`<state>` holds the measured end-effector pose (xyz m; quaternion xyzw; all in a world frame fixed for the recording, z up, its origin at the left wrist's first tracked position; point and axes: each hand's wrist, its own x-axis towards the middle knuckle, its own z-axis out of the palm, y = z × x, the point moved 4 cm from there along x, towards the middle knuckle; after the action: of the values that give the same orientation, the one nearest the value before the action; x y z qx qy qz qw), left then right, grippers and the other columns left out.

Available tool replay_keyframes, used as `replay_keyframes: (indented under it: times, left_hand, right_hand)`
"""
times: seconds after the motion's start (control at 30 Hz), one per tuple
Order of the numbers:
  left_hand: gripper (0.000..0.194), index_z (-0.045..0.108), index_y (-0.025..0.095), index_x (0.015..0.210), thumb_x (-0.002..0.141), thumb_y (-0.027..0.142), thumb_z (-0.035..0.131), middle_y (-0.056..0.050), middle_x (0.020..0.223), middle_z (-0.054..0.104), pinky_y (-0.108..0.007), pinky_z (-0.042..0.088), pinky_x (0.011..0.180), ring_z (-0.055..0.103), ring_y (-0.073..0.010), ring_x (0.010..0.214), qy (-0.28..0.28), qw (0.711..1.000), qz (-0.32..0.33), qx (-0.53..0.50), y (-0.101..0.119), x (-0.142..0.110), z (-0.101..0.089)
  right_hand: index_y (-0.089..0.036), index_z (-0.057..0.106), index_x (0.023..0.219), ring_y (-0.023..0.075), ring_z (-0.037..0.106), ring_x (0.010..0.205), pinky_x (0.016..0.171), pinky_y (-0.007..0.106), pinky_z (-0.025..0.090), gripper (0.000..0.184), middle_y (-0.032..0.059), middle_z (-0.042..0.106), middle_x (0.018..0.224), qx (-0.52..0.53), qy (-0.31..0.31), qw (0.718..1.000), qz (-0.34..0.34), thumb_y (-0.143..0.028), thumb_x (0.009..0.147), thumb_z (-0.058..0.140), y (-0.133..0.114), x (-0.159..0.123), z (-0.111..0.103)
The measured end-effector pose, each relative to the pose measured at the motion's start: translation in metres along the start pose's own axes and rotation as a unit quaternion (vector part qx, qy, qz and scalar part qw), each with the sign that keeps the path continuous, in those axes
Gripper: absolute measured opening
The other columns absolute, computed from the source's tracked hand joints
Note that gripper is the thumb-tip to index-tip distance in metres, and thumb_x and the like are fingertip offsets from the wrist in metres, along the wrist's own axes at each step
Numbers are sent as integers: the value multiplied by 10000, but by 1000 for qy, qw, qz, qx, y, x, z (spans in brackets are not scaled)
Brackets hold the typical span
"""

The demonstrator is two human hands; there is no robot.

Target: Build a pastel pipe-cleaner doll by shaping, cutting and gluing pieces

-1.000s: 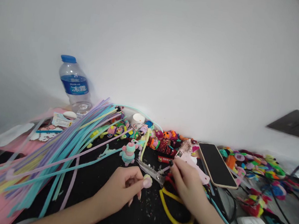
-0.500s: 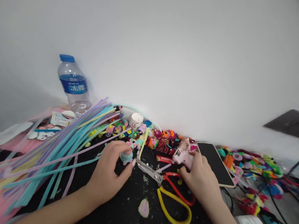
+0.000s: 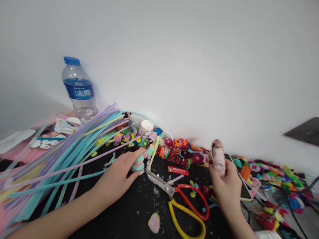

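My left hand [image 3: 115, 179] grips a small pink and teal pipe-cleaner figure [image 3: 138, 163] standing on the black mat [image 3: 126, 225]. My right hand [image 3: 226, 186] holds a pink glue gun [image 3: 218, 157] raised off the mat, its body pointing up. Between the hands lie scissors [image 3: 184, 208] with one red and one yellow handle, blades pointing left. A small pink and yellow coiled piece [image 3: 154, 222] lies loose on the mat near me.
A fan of pastel pipe cleaners [image 3: 59, 162] spreads at the left. A water bottle [image 3: 79, 91] and a small white cup [image 3: 146, 128] stand by the wall. Colourful craft pieces [image 3: 173, 151] line the back. A phone [image 3: 244, 188], cables and more pieces [image 3: 278, 176] lie at the right.
My left hand dropped the coiled piece and took hold of the pink and teal figure. My right hand picked up the glue gun and lifted it upright.
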<state>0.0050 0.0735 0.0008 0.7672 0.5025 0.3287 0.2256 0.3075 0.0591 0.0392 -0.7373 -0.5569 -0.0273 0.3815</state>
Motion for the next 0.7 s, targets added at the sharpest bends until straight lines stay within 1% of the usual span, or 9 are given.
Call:
replay_keyframes:
  times: [0.07, 0.13, 0.23, 0.3, 0.37, 0.43, 0.53, 0.63, 0.7]
  left_hand:
    - [491, 349, 280, 1283, 815, 231, 486, -64, 1261, 478, -404, 366, 956, 442, -253, 1162, 27, 999, -11, -28, 2, 1, -3]
    - [490, 349, 268, 1277, 812, 254, 500, -66, 1300, 450, -399, 369, 962, 445, -252, 1169, 52, 996, -22, -64, 4, 0, -5]
    - [525, 340, 260, 1285, 794, 280, 527, -78, 1318, 435, -400, 406, 930, 493, -263, 1124, 56, 988, -49, -133, 4, 0, -4]
    - [564, 318, 268, 1299, 783, 289, 546, -85, 1287, 465, -390, 442, 882, 541, -259, 1053, 41, 978, -75, -189, 2, 0, -1]
    - [576, 303, 278, 1292, 777, 289, 561, -78, 1210, 516, -361, 474, 819, 573, -232, 970, 22, 961, -100, -256, 0, 0, 3]
    - [516, 325, 276, 1247, 785, 289, 555, -55, 1116, 546, -320, 486, 769, 575, -196, 909, 3, 940, -109, -323, -1, 0, 7]
    - [368, 401, 256, 1155, 810, 293, 525, -32, 1053, 531, -280, 471, 757, 547, -163, 883, -29, 919, -100, -380, 2, 0, 11]
    - [347, 433, 249, 1122, 796, 289, 546, -28, 1073, 516, -277, 444, 803, 526, -163, 915, -58, 918, -88, -383, 7, -3, 13]
    - [386, 426, 255, 1143, 783, 288, 561, -31, 1088, 518, -283, 438, 813, 527, -174, 933, -77, 924, -80, -366, 11, -5, 13]
  right_hand:
    - [-153, 532, 941, 165, 484, 590, 551, 273, 382, 266, 19, 550, 707, 23, 37, 999, -6, -368, 786, 508, 0, 0, -4]
    - [-159, 514, 941, 161, 465, 605, 567, 278, 377, 224, 9, 526, 712, 32, 50, 998, -21, -333, 801, 490, -1, -1, -5]
    - [-168, 512, 937, 157, 454, 590, 564, 276, 377, 211, 4, 520, 705, 39, 23, 998, -45, -317, 789, 503, -6, -2, -2]
    - [-170, 519, 950, 166, 479, 614, 587, 283, 393, 215, 17, 542, 730, 56, 8, 997, -55, -308, 787, 499, -8, -3, -1]
    - [-169, 525, 951, 178, 508, 654, 618, 293, 415, 208, 32, 565, 766, 94, -9, 994, -55, -296, 791, 486, -9, -4, 1]
    - [-161, 538, 923, 177, 522, 644, 600, 291, 432, 199, 37, 577, 759, 157, -49, 986, -36, -299, 785, 500, -7, -6, 4]
    - [-151, 560, 857, 149, 500, 515, 476, 263, 423, 213, 17, 572, 636, 244, -147, 959, 10, -344, 766, 543, -5, -14, 11]
    - [-157, 581, 829, 133, 469, 431, 407, 250, 411, 231, -5, 550, 538, 271, -249, 930, 0, -371, 742, 568, -14, -26, 16]
    - [-164, 604, 820, 142, 481, 434, 405, 258, 428, 235, -1, 559, 534, 260, -281, 924, -31, -368, 705, 599, -21, -33, 17]
